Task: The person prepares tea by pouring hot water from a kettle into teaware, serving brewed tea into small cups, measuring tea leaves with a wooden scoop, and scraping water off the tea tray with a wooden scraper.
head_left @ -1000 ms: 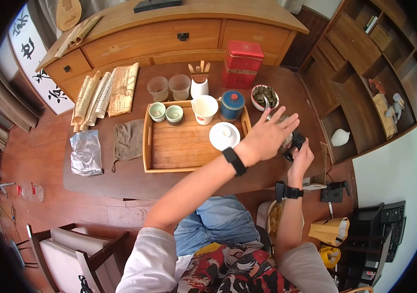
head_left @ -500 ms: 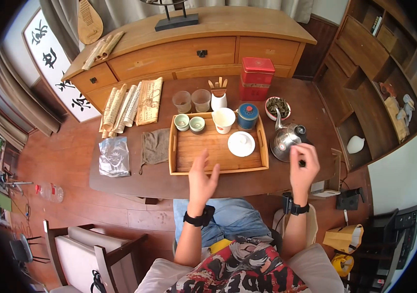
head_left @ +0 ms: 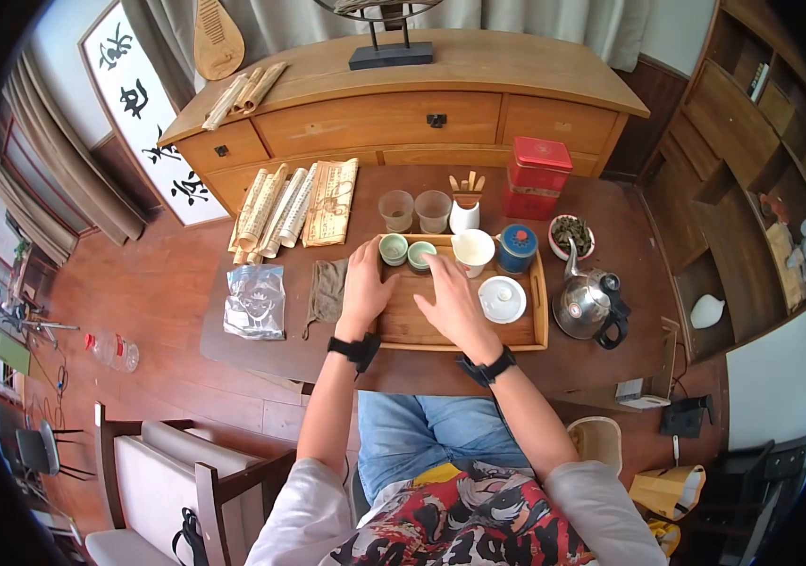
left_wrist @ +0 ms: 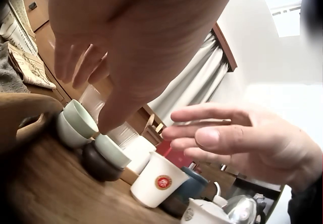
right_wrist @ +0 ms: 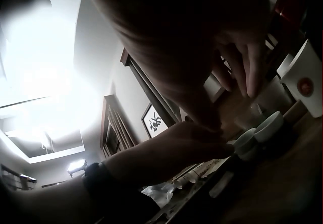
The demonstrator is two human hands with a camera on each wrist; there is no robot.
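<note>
Pale green teacups (head_left: 394,249) sit stacked in the back left corner of the wooden tray (head_left: 541,325). Beside them another pale green cup (left_wrist: 113,151) is stacked on a dark brown cup (left_wrist: 100,164). My left hand (head_left: 366,288) is over the tray's left edge, fingers extended and nearest the left stack; its thumb is close by the cups in the left wrist view. My right hand (head_left: 455,304) reaches over the tray, its fingertips near the right stack and no object in its grasp. A white pitcher (head_left: 473,249) with a red emblem stands right of the cups.
A white lidded bowl (head_left: 503,300) and a blue canister (head_left: 517,248) are on the tray's right side. Further right stand a steel kettle (head_left: 582,306) and a bowl of leaves (head_left: 571,236). Two clear glasses (head_left: 396,209) and a white tool holder (head_left: 465,217) stand behind.
Both hands have left the kettle at the right and moved left over the tray, to the stacked cups. The kettle now stands alone on the table. The head view has shifted.
</note>
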